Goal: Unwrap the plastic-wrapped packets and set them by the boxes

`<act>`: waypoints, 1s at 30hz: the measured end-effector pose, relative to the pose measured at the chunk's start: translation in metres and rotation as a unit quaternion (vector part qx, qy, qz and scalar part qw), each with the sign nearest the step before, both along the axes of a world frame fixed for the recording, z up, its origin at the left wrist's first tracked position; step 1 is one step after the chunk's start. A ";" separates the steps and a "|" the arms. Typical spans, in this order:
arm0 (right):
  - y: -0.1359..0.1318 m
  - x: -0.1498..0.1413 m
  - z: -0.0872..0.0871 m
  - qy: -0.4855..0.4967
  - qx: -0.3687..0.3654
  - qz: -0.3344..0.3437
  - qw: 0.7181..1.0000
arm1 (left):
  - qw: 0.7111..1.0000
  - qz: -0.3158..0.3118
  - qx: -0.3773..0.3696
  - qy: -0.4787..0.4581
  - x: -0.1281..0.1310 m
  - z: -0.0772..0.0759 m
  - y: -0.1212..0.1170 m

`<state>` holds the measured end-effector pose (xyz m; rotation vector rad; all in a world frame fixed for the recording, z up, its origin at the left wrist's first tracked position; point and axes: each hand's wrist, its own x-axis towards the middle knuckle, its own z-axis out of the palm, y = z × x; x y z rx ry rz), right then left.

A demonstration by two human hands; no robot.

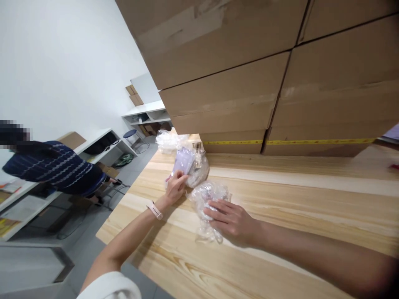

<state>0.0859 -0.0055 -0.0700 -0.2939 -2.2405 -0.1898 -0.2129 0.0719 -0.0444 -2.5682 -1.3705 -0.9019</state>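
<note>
My left hand (pixel 175 187), with a watch on its wrist, pinches a small pale purple packet (pixel 183 162) at the left part of a light wooden table (pixel 280 207). The packet leans against a heap of clear plastic bags (pixel 195 166). My right hand (pixel 229 220) lies on a crumpled clear plastic bag (pixel 207 199) with small items inside, its fingers curled over the bag and pressing it to the table.
Large stacked cardboard boxes (pixel 249 74) stand on the table just behind the bags. At the left, below the table edge, a person in a dark striped top (pixel 56 170) bends over white shelving (pixel 28 203). A stool (pixel 131 135) and more white shelves stand further back.
</note>
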 end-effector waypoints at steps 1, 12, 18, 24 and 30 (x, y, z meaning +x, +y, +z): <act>-0.012 0.012 0.001 -0.004 -0.010 -0.001 1.000 | 1.000 -0.014 0.011 -0.003 0.002 0.000 -0.016; -0.077 0.098 0.003 -0.022 -0.054 -0.078 0.995 | 0.982 -0.188 0.019 -0.021 0.068 -0.009 -0.087; -0.074 0.106 0.006 -0.043 -0.080 -0.120 0.989 | 0.992 -0.126 0.021 0.001 0.093 -0.001 -0.068; -0.123 0.136 0.012 0.044 -0.149 -0.153 0.976 | 0.989 -0.101 0.050 -0.099 0.090 0.034 -0.121; -0.122 0.145 0.006 0.165 -0.305 -0.262 0.901 | 0.992 -0.129 0.005 -0.008 0.145 0.048 -0.143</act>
